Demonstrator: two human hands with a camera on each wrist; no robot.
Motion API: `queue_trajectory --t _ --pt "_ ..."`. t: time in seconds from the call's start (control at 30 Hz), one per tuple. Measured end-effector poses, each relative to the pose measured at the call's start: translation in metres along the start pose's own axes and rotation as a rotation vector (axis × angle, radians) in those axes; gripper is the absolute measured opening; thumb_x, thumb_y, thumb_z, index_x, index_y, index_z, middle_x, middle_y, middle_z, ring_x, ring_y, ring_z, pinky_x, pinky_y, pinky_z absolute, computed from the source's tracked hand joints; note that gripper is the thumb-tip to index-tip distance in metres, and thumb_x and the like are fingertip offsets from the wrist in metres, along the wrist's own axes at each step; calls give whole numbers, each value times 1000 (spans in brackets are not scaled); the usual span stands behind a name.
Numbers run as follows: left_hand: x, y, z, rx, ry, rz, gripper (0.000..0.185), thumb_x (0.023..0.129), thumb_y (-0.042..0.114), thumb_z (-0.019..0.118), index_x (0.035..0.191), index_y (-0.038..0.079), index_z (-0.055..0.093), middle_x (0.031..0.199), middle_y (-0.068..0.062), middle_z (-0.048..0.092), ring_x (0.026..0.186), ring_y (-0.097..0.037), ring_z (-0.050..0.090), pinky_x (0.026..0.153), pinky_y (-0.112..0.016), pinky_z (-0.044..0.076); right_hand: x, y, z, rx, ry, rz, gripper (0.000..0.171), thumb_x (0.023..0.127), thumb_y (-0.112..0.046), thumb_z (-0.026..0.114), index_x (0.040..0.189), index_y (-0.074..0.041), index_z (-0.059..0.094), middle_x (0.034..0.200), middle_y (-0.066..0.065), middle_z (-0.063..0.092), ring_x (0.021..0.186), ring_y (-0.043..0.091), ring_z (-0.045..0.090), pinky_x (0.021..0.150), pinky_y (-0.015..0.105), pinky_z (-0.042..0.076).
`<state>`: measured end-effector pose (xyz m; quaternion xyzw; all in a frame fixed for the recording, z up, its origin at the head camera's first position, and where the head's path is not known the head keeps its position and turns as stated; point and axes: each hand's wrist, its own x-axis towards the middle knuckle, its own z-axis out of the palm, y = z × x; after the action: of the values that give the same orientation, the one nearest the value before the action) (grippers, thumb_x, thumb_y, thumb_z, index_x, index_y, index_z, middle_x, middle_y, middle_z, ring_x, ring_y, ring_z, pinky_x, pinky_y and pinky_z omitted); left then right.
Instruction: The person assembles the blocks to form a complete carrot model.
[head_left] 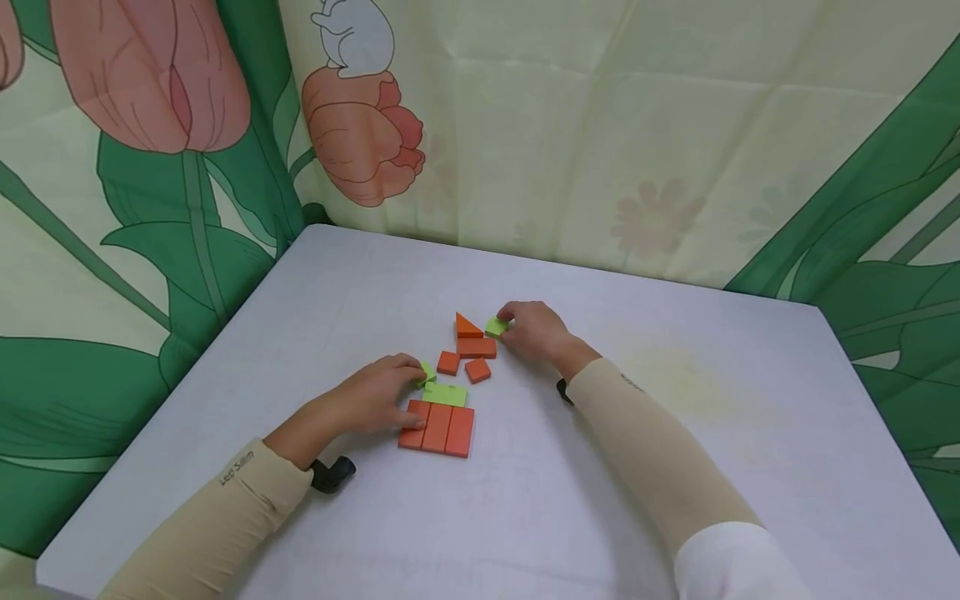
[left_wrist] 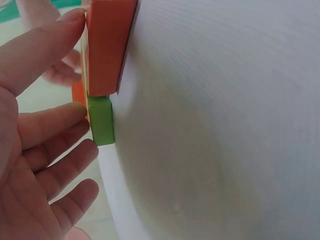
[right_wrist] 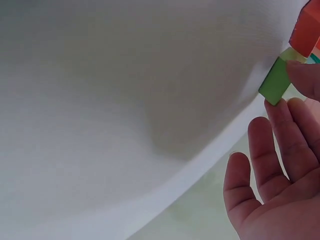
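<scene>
Orange and green flat blocks lie in the middle of the white table [head_left: 675, 467]. My left hand [head_left: 409, 390] rests there with straight fingers [left_wrist: 55, 120]. Its fingertips touch a small green block [head_left: 427, 372] [left_wrist: 101, 120], and its thumb lies against a row of three orange bars [head_left: 437, 428] [left_wrist: 107, 45]. A green rectangle [head_left: 445, 394] sits just above that row. My right hand [head_left: 508, 322] pinches another small green block [head_left: 495, 327] [right_wrist: 276, 80] between thumb and forefinger, beside an orange triangle [head_left: 467, 326] and an orange bar [head_left: 477, 347].
Two small orange squares [head_left: 448, 362] [head_left: 477, 370] lie loose between the hands. A cloth backdrop [head_left: 600, 125] printed with tulips and leaves rises behind the table's far and side edges. A black strap [head_left: 332, 473] sits at my left wrist.
</scene>
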<state>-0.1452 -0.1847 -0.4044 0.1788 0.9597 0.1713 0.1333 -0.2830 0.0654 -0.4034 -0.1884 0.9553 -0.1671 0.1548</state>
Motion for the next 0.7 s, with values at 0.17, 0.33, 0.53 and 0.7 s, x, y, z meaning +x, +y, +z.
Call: queue_trajectory --t 0.17,0.33,0.53,0.7 --pt "1 0 0 13 -2 4 65 82 35 83 133 2 61 137 -9 53 128 -29 49 106 -44 43 -15 11 -3 -46 0 -41 38 94 -12 57 131 -8 64 126 8 65 122 32 52 106 44 42" --pt "2 1 -2 20 -5 10 64 83 35 83 133 2 61 136 -10 54 127 -30 49 106 -44 44 -29 18 -3 -86 -16 -81 38 93 -11 59 130 -8 66 122 8 67 115 32 55 101 44 45" --pt "1 2 -2 18 -4 19 62 83 33 83 131 1 61 134 -11 54 126 -30 50 105 -45 45 -45 21 -2 -100 -40 -126 35 93 -12 63 127 -9 68 115 6 69 108 29 57 97 42 47" --pt "0 2 -1 17 4 23 62 82 33 83 131 2 62 134 -10 54 126 -30 50 105 -45 45 -54 19 1 -124 -46 -169 33 92 -14 65 125 -10 70 107 3 70 103 27 58 94 40 49"
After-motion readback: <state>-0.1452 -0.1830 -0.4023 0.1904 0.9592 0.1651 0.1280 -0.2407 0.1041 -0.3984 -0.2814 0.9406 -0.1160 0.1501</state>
